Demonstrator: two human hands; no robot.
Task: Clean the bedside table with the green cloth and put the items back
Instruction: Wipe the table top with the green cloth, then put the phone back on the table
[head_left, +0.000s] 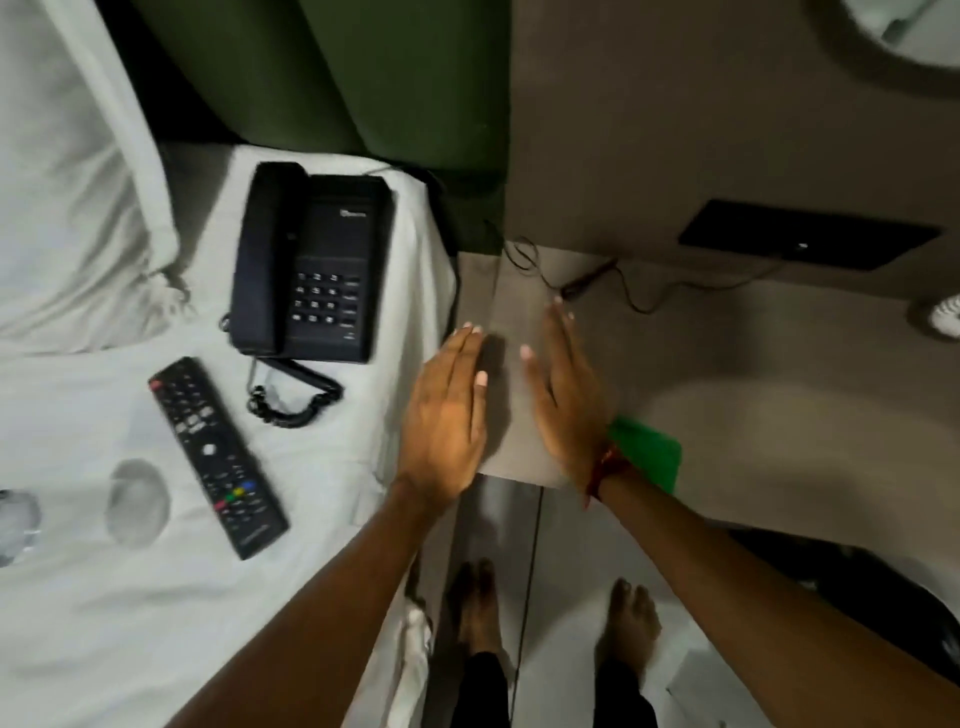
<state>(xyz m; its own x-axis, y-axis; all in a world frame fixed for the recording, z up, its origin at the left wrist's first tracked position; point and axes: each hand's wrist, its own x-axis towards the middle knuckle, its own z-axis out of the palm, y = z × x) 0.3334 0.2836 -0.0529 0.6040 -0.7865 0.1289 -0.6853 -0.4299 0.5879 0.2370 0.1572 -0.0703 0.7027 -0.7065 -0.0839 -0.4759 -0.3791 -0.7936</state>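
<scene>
Single head view, looking steeply down, close over both flat hands; bedside table (524, 291) just beyond the fingertips, bed (337, 467) off the left hand's (447, 415) fingers, bare feet (628, 623) below the wrists

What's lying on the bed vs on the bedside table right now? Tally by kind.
On the bed:
telephone: 1
remote control: 1
clear glasses: 2, the second cut off by the frame edge
On the bedside table:
green cloth: 1
Total: 5
Both hands, left hand and right hand, are open and empty.
</scene>
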